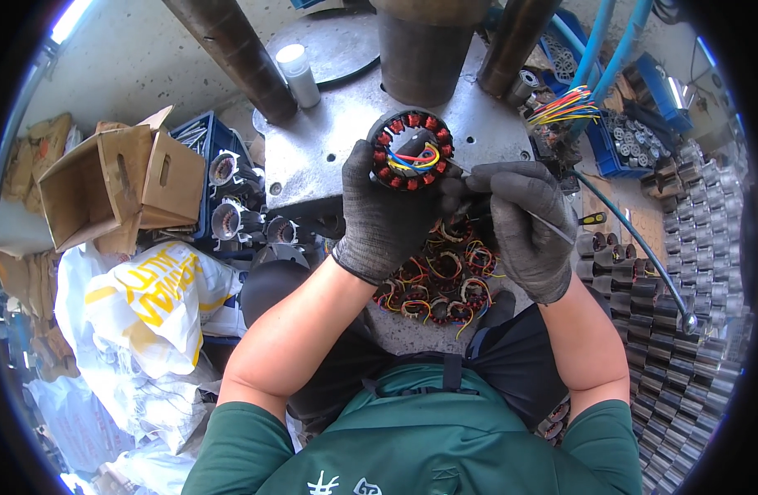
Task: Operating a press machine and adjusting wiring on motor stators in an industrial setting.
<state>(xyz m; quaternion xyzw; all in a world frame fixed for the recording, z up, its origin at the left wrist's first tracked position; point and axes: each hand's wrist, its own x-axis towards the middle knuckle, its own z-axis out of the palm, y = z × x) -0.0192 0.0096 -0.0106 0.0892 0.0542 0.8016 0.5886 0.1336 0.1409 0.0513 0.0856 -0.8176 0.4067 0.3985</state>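
My left hand, in a dark grey knit glove, is closed around a motor stator. It is a black ring with copper-red windings inside, its open face turned up. Red, yellow, blue and white wires lie curled in its centre. My right hand, gloved alike, pinches a thin metal rod. The rod's far end reaches the stator's right rim; whether it touches is too small to tell. Below my hands, between my legs, several more wound stators with coloured leads sit close together.
Ahead stands a steel press plate with thick columns and a central ram; a white bottle is on it. Left are cardboard boxes, metal housings and plastic bags. Stacked metal cylinders fill the right.
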